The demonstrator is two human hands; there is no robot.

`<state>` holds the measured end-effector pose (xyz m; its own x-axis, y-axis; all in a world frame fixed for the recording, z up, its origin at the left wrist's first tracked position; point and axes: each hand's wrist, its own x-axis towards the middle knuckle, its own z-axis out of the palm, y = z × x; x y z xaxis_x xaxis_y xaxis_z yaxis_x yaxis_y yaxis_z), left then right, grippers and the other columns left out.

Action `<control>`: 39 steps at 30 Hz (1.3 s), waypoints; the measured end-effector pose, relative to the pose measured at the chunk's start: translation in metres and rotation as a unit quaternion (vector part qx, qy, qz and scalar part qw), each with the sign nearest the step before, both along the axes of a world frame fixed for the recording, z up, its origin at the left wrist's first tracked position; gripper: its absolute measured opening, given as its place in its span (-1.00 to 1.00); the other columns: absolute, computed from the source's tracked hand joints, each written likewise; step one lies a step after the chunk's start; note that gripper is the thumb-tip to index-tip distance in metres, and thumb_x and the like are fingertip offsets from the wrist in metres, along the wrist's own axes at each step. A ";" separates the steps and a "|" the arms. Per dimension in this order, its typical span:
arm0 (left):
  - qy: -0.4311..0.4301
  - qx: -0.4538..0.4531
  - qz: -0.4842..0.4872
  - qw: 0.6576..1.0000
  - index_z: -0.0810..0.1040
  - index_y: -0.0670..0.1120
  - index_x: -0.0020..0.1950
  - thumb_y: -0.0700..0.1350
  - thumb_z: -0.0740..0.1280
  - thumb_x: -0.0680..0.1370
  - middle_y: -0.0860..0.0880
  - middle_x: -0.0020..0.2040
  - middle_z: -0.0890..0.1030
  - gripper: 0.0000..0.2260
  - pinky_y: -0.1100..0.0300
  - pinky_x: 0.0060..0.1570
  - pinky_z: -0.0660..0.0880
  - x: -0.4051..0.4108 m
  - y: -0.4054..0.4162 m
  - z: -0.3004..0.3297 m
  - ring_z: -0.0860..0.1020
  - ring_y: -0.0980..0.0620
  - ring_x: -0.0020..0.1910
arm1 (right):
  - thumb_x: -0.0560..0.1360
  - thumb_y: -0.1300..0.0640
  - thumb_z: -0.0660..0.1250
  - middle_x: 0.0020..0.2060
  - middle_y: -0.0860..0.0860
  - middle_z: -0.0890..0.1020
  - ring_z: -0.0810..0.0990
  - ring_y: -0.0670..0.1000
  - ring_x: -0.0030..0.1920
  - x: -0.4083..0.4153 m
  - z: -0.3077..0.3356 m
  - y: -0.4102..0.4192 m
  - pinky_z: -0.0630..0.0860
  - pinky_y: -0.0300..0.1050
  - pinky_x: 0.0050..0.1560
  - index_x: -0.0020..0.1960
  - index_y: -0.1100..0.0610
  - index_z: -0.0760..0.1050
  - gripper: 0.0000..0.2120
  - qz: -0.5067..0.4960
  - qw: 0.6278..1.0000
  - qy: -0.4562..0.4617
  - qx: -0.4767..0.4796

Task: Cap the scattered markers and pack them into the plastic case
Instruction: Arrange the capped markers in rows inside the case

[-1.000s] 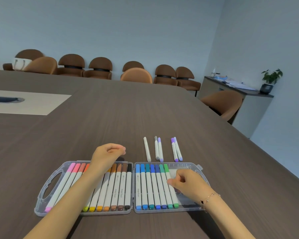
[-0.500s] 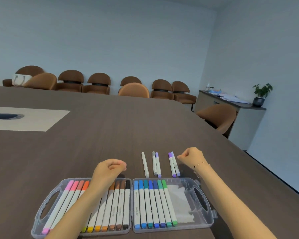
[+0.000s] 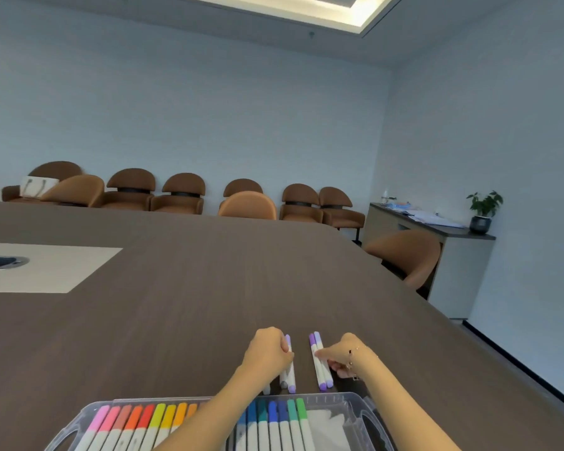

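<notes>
Both my hands have come forward past the case [image 3: 345, 402] to the loose markers just beyond it. My left hand [image 3: 267, 351] curls over the grey-and-lilac group [image 3: 289, 379]; my right hand [image 3: 345, 358] pinches the purple pair [image 3: 319, 369]. Grabbing two together, one could slip and roll away.

Beyond the fingertips of both hands the dark wood-grain table [image 3: 209, 288] lies bare and open. Between the fingers two purple-capped white markers [image 3: 319, 362] lie. Behind the wrists, the clear plastic marker case [image 3: 355, 403] blocks the near edge.
</notes>
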<state>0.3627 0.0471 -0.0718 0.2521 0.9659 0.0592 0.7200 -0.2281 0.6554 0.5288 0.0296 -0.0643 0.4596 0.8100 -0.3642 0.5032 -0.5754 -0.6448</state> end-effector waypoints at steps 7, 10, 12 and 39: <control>0.165 -0.014 -0.002 0.986 0.54 -0.21 0.08 -0.11 0.31 0.54 -0.16 0.00 0.61 -0.80 0.15 0.10 0.49 0.031 0.011 0.000 0.61 -0.08 0.04 | 0.46 0.13 0.38 -0.38 0.04 0.46 0.41 -0.08 -0.39 0.006 0.003 -0.006 0.41 -0.30 -0.39 -0.19 0.19 0.47 -0.85 0.004 0.997 0.079 0.016; 0.165 -0.018 -0.029 0.986 0.51 -0.17 -0.13 -0.06 0.33 0.53 -0.09 -0.20 0.56 -0.83 0.23 -0.18 0.45 0.033 0.007 0.007 0.60 -0.03 -0.13 | 0.48 0.11 0.35 -0.38 0.04 0.48 0.43 -0.09 -0.41 0.007 0.012 -0.020 0.41 -0.33 -0.44 -0.20 0.18 0.51 -0.85 0.002 0.994 0.092 0.064; 0.105 -0.040 -0.036 0.993 0.43 -0.12 -0.27 -0.04 0.37 0.49 -0.04 -0.34 0.43 -0.77 0.29 -0.36 0.35 0.029 0.006 0.015 0.48 0.06 -0.35 | 0.50 0.06 0.33 -0.41 0.04 0.49 0.41 -0.09 -0.44 0.008 0.022 -0.036 0.39 -0.34 -0.47 -0.24 0.19 0.55 -0.78 0.023 0.991 0.086 0.098; -0.031 0.125 -0.273 0.953 0.67 0.07 -0.06 -0.15 0.44 0.47 0.16 -0.11 0.56 -0.88 0.60 -0.12 0.36 -0.059 -0.052 0.015 0.55 0.16 -0.11 | 0.51 -0.03 0.33 -0.66 -0.14 0.47 0.29 -0.12 -0.50 -0.036 0.020 -0.135 0.29 -0.33 -0.46 -0.31 0.11 0.54 -0.71 0.200 0.978 -0.008 -0.066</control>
<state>0.3034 -0.0051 -0.0568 0.7017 0.6455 0.3017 0.4112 -0.7126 0.5684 0.4929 -0.1051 -0.0447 0.1221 0.8720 -0.4741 0.7139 -0.4090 -0.5684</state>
